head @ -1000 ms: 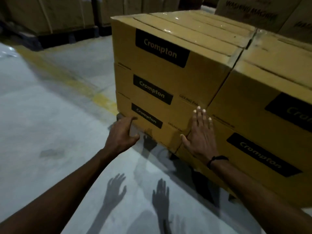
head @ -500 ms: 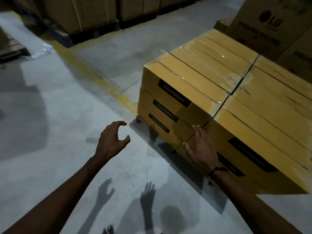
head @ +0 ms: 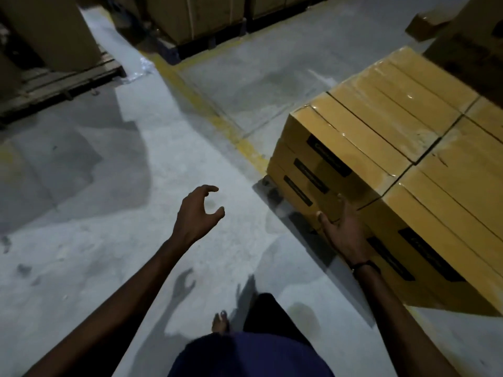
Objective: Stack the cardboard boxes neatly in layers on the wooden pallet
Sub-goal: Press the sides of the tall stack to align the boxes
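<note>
Hovering empty at nine o'clock of the boxes (head: 381, 170), left hand (head: 197, 213) was loosely curled; right hand (head: 344, 229), fingers spread, gripped nothing. Corner misalignment could topple later layers.

Grey concrete floor (head: 190, 148) is carrying everything in view. A worn yellow painted line (head: 206, 112) is running diagonally across it, ending at the stack of yellow cardboard boxes (head: 394, 164). The stack is sitting on a low pallet (head: 275, 194), mostly hidden, only a dark corner showing at the stack's near-left base. Far left of the stack, a second wooden pallet (head: 54, 83) is lying on the floor. Beyond the line, further brown cartons (head: 196, 17) are standing on dark pallets. A bare foot (head: 220, 323) is resting on the floor near the stack.
</note>
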The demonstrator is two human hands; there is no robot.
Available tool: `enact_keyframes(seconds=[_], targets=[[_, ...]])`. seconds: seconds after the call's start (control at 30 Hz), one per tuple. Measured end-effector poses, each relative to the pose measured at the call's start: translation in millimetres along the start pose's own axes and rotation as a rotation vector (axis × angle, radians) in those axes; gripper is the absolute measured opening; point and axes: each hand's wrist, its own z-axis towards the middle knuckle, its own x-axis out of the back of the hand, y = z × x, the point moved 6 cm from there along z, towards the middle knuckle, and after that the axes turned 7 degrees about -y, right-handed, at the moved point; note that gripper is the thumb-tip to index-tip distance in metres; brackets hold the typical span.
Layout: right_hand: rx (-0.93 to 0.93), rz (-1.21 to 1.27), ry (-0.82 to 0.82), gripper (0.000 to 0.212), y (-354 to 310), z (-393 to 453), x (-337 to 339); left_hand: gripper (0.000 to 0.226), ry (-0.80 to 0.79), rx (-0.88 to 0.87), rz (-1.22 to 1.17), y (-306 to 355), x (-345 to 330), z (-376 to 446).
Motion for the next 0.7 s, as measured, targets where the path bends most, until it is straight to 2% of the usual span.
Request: enact_keyframes(seconds=[0.1, 0.27, 0.4, 0.43, 0.6, 0.7], targets=[[-0.043, 0.125, -0.021, 0.077, -13, 17, -11, 0.048, 0.065, 0.067, -0.046, -18, 17, 13], [-0.066, 0.159, -0.139, 0.075, -29, 89, -42, 0.048, 0.104, 0.160, -0.083, -52, 28, 77], [-0.152, 0.136, -0.232, 0.103, -12, 180, -76, 0.050, 0.123, 0.238, -0.081, -72, 41, 149], [-0.164, 0.130, -0.256, 0.105, -3, 203, -86, 0.050, 0.123, 0.271, -0.088, -76, 45, 165], [-0.166, 0.077, -0.412, 0.091, -47, 285, -92, 0.052, 0.126, 0.382, -0.097, -96, 69, 252], [-0.125, 0.044, -0.430, 0.115, -55, 328, -104, 0.052, 0.131, 0.420, -0.110, -108, 80, 286]])
